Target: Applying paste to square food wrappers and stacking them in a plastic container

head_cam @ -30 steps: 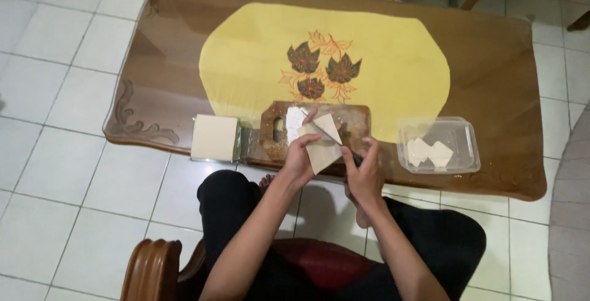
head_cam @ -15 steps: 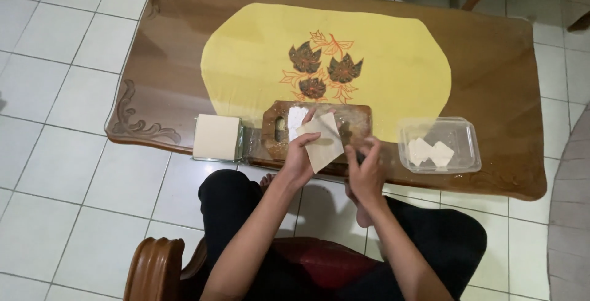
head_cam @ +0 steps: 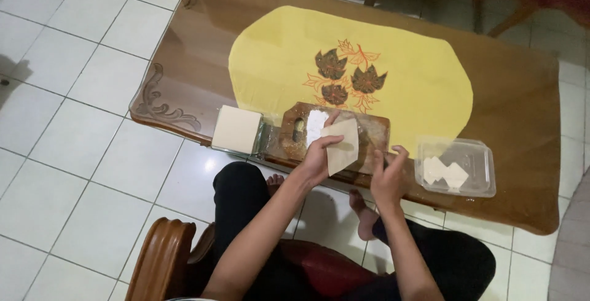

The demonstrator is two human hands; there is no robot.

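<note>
- Wooden and dark brown, a low coffee table (head_cam: 203, 49) with a glossy top and carved corners stands on white floor tiles; a yellow oval cloth (head_cam: 424, 74) embroidered with brown leaves covers its middle.
- Seated in a wooden armchair (head_cam: 161, 258) at the near edge, a person in black trousers leans over a brown wooden cutting board (head_cam: 375, 130) dusted with white flour.
- Their left hand (head_cam: 318, 158) is curled closed, thumb and fingers pinching one thin, pale cream square pastry wrapper (head_cam: 342, 147), lifted just above the board and tilted.
- Their right hand (head_cam: 388, 175) hangs just beside the wrapper, fingers loosely spread and half open; it appears to hold nothing, though whether a fingertip touches the sheet I cannot tell.
- Left of the board, touching its end, sits a squared stack of unused cream wrappers (head_cam: 236, 129). It looks thick, so I judge most sheets are not yet handled.
- Right of the board, near the table edge, a clear rectangular plastic container (head_cam: 485, 160) holds a few folded white pieces (head_cam: 444, 171), which suggests only a handful are finished.
- A white patch, flour or another sheet, lies on the board near its handle hole; I cannot tell which.
- No filling shows on the held wrapper from here.
</note>
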